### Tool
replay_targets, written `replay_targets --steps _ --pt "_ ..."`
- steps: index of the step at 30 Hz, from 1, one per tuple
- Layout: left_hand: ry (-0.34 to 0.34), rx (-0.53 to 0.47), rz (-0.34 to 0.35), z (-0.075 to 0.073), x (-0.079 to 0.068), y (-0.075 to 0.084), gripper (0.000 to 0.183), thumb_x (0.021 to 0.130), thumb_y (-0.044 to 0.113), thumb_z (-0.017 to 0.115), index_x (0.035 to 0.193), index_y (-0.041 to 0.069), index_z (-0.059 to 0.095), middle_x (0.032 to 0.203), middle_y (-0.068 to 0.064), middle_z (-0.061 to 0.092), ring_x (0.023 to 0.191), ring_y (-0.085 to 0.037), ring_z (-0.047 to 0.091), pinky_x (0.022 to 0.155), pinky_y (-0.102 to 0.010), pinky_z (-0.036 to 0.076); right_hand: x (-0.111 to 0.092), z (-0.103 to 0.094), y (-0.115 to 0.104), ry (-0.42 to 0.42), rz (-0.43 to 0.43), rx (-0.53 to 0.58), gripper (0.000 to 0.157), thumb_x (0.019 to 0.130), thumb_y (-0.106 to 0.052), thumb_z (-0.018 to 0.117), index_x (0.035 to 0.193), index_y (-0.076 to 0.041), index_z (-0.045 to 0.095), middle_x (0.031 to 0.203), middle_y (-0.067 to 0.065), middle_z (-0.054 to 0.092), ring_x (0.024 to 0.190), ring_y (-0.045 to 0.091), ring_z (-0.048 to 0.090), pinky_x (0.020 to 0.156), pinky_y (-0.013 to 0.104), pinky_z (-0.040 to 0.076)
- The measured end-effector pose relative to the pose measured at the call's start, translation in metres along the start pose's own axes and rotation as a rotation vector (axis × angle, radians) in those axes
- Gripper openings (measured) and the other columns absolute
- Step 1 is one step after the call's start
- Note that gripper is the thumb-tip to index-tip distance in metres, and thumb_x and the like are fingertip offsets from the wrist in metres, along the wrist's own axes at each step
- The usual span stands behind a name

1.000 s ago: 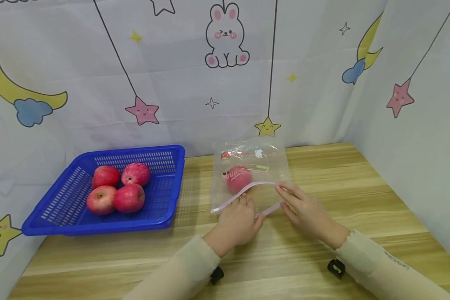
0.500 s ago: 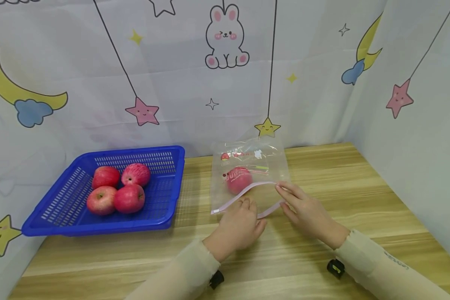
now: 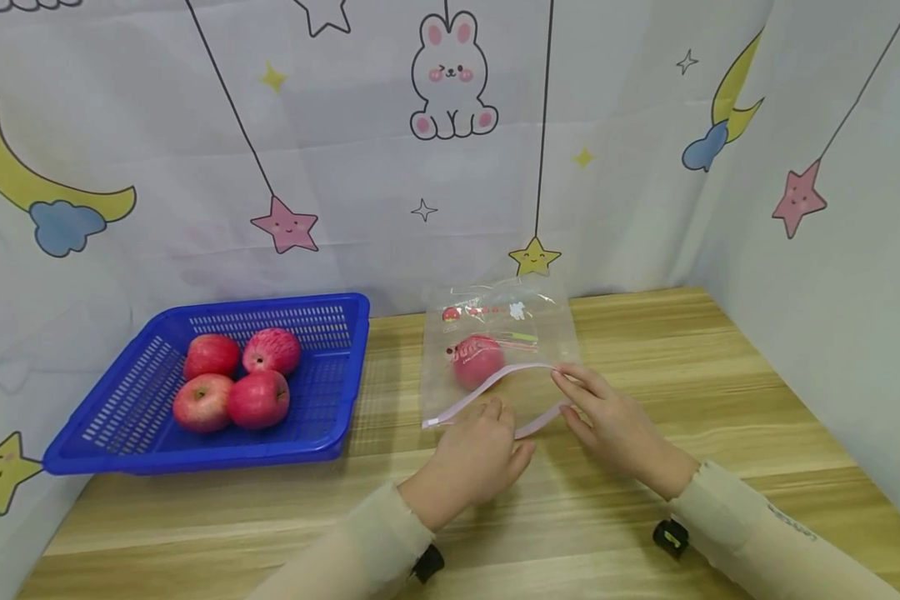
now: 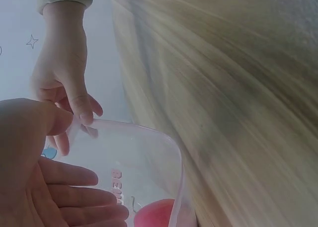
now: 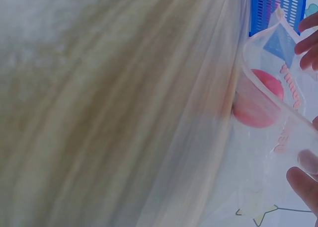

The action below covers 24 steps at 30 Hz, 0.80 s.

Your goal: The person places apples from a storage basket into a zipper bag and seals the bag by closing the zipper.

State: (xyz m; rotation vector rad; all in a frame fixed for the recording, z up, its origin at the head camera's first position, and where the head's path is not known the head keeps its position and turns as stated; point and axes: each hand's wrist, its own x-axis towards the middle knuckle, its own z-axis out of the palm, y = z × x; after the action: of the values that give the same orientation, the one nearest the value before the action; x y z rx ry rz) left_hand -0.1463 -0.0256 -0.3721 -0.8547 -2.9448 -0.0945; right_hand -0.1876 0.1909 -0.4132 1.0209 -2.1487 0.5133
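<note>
A clear plastic zip bag (image 3: pixel 551 337) with a pale pink rim and printed pictures lies at the table's back middle, its mouth spread toward me. One red apple (image 3: pixel 477 368) shows through the film, inside the bag. My left hand (image 3: pixel 474 460) is at the mouth, its fingers extended and overlapping the opening, as the left wrist view also shows; its thumb stands apart from them. With fingers at the upper rim and thumb near the lower one, my right hand (image 3: pixel 617 427) holds the bag's right corner. In the right wrist view, a fingertip shows through the film.
A blue plastic basket (image 3: pixel 345 433) stands left of the bag, with several red apples (image 3: pixel 258 398) grouped inside. The wooden table (image 3: pixel 727 400) meets a white curtain (image 3: pixel 360 158) with cartoon prints at the back and sides.
My left hand has drawn back slightly toward me, its thumb coming away from the lower rim. The right hand, bag and basket stay nearly where they were.
</note>
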Motion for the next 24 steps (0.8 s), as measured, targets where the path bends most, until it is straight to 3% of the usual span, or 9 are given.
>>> replay_targets --steps 4,7,11,15,24 --pt "0.012 0.007 0.001 -0.001 -0.001 -0.001 0.058 0.094 0.045 0.049 0.125 -0.003 0.055 0.128 -0.020 0.058 0.119 -0.028 0.056 0.094 -0.039 0.050 -0.001 0.000 0.000 -0.002 0.008 0.003 0.045 0.080 -0.005 0.068 0.122 0.007 0.058 0.126 0.015 0.055 0.095 0.026 0.067 0.068 0.030 0.055" --pt "0.011 0.005 0.004 -0.002 -0.001 -0.002 0.057 0.094 0.045 0.049 0.124 -0.003 0.055 0.128 -0.019 0.058 0.119 -0.027 0.057 0.094 -0.039 0.050 -0.001 0.000 0.000 -0.007 0.017 0.003 0.049 0.076 -0.003 0.070 0.122 0.007 0.058 0.126 0.014 0.055 0.093 0.025 0.067 0.067 0.029 0.055" --pt "0.022 0.005 0.017 -0.003 -0.001 -0.004 0.056 0.094 0.045 0.050 0.123 -0.002 0.057 0.124 -0.018 0.060 0.115 -0.025 0.059 0.092 -0.037 0.051 -0.001 0.001 0.000 -0.020 0.036 0.007 0.039 0.091 -0.016 0.060 0.122 0.007 0.058 0.126 0.014 0.054 0.093 0.025 0.068 0.066 0.029 0.055" --pt "0.053 0.004 0.039 -0.005 -0.003 -0.006 0.052 0.093 0.043 0.052 0.119 -0.002 0.059 0.116 -0.013 0.064 0.106 -0.023 0.063 0.087 -0.036 0.053 -0.002 0.001 0.000 -0.029 0.055 0.003 0.049 0.099 -0.032 0.040 0.121 0.007 0.059 0.126 0.014 0.054 0.093 0.025 0.068 0.066 0.029 0.055" --pt "0.105 0.004 0.066 -0.010 -0.007 -0.011 0.042 0.092 0.041 0.054 0.108 0.004 0.064 0.096 -0.003 0.065 0.084 -0.017 0.064 0.069 -0.033 0.055 -0.003 0.002 0.001 -0.035 0.065 0.010 0.050 0.099 -0.032 0.039 0.122 0.008 0.058 0.126 0.014 0.054 0.094 0.026 0.068 0.068 0.029 0.055"
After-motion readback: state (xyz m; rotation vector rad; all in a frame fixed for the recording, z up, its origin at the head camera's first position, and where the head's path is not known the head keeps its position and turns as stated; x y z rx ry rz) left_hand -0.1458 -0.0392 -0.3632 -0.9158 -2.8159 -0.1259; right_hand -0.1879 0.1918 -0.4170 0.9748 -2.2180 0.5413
